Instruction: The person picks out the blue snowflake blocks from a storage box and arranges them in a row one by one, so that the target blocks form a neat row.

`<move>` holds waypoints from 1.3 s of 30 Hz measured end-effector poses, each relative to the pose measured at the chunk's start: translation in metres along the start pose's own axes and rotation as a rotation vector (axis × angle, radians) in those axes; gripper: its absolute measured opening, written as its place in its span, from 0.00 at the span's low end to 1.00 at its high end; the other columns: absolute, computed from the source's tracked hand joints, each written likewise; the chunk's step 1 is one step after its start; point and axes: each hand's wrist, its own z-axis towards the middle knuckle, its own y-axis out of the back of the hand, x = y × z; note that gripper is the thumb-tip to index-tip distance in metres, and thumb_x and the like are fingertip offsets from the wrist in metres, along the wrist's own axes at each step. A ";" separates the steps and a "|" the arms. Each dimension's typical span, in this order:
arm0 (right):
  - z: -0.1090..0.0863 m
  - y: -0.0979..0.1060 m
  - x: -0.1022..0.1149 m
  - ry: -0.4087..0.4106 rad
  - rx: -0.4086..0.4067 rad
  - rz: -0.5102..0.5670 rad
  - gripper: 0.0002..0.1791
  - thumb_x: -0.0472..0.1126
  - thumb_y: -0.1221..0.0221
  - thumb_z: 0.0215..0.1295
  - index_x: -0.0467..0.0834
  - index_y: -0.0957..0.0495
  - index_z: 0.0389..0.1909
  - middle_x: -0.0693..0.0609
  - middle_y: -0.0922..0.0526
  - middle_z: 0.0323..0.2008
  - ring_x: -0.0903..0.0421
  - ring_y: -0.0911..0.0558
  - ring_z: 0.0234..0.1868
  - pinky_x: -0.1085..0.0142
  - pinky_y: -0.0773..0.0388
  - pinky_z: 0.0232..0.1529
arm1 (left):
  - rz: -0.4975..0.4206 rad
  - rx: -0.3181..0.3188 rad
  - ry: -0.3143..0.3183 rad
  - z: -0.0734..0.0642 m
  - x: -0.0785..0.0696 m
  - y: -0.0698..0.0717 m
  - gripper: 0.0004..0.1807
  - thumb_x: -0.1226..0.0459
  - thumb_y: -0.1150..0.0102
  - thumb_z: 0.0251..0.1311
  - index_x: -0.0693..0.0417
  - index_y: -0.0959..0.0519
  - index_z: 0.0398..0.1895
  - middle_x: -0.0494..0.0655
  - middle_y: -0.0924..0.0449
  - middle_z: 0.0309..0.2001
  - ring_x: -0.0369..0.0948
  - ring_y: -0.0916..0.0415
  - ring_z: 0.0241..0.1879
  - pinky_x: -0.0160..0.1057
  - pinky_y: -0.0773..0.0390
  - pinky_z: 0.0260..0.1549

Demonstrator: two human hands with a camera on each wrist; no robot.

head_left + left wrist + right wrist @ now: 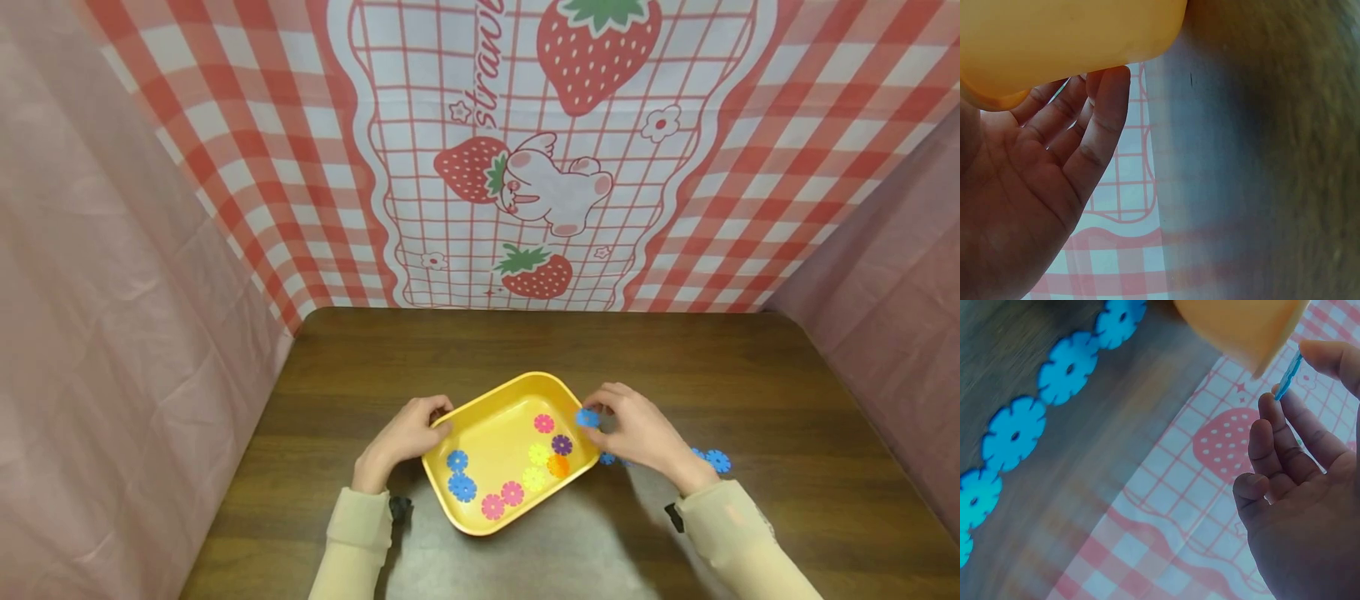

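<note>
Sleeved hands point(405, 435) point(637, 429) hold a yellow tray point(489, 429), left, and blue disc point(587, 418), right.

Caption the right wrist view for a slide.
Right hand pinching a blue disc near a yellow tray, more blue discs lined up on the table.

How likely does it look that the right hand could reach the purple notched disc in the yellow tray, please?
Probably yes: the right hand is beside the yellow tray, near the purple notched disc, and nothing covers that disc, though the blue notched disc it pinches may hinder it.
</note>
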 end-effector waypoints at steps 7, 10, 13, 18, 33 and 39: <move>-0.008 0.007 -0.011 -0.006 -0.021 -0.008 0.16 0.42 0.26 0.50 0.45 0.16 0.40 0.57 0.22 0.35 0.56 0.24 0.37 0.59 0.23 0.37 | 0.005 -0.003 -0.010 -0.001 0.000 0.000 0.04 0.69 0.40 0.60 0.57 0.19 0.37 0.41 0.25 0.26 0.37 0.29 0.26 0.36 0.26 0.27; -0.012 0.010 -0.015 -0.031 -0.022 -0.011 0.17 0.43 0.25 0.50 0.44 0.17 0.41 0.57 0.22 0.35 0.55 0.24 0.37 0.58 0.22 0.38 | 0.003 -0.003 -0.009 -0.001 0.000 0.000 0.04 0.69 0.40 0.60 0.57 0.19 0.37 0.41 0.25 0.25 0.37 0.29 0.25 0.35 0.26 0.27; -0.016 0.012 -0.019 -0.042 -0.030 -0.016 0.16 0.43 0.26 0.51 0.44 0.17 0.41 0.56 0.22 0.35 0.55 0.24 0.37 0.58 0.22 0.37 | 0.002 -0.002 -0.008 -0.001 0.000 0.000 0.04 0.69 0.40 0.60 0.57 0.19 0.37 0.41 0.25 0.25 0.37 0.29 0.25 0.35 0.27 0.26; -0.024 0.014 -0.027 -0.031 -0.058 -0.031 0.15 0.42 0.26 0.50 0.45 0.17 0.38 0.57 0.22 0.34 0.55 0.24 0.35 0.59 0.24 0.36 | 0.006 -0.005 -0.006 0.000 -0.001 -0.001 0.04 0.69 0.40 0.60 0.57 0.19 0.37 0.40 0.25 0.25 0.37 0.29 0.25 0.35 0.27 0.27; -0.044 0.023 -0.048 -0.058 -0.100 -0.061 0.15 0.40 0.25 0.48 0.45 0.17 0.37 0.56 0.22 0.32 0.55 0.25 0.34 0.57 0.24 0.35 | 0.005 -0.009 -0.006 -0.001 0.000 0.000 0.03 0.69 0.40 0.59 0.56 0.20 0.36 0.42 0.25 0.25 0.37 0.30 0.24 0.35 0.28 0.25; -0.053 0.027 -0.059 -0.077 -0.121 -0.080 0.15 0.40 0.25 0.48 0.45 0.17 0.37 0.56 0.22 0.32 0.55 0.25 0.34 0.58 0.26 0.34 | 0.012 -0.011 -0.011 0.000 0.000 0.000 0.04 0.69 0.40 0.59 0.56 0.19 0.36 0.41 0.25 0.26 0.37 0.30 0.25 0.35 0.28 0.26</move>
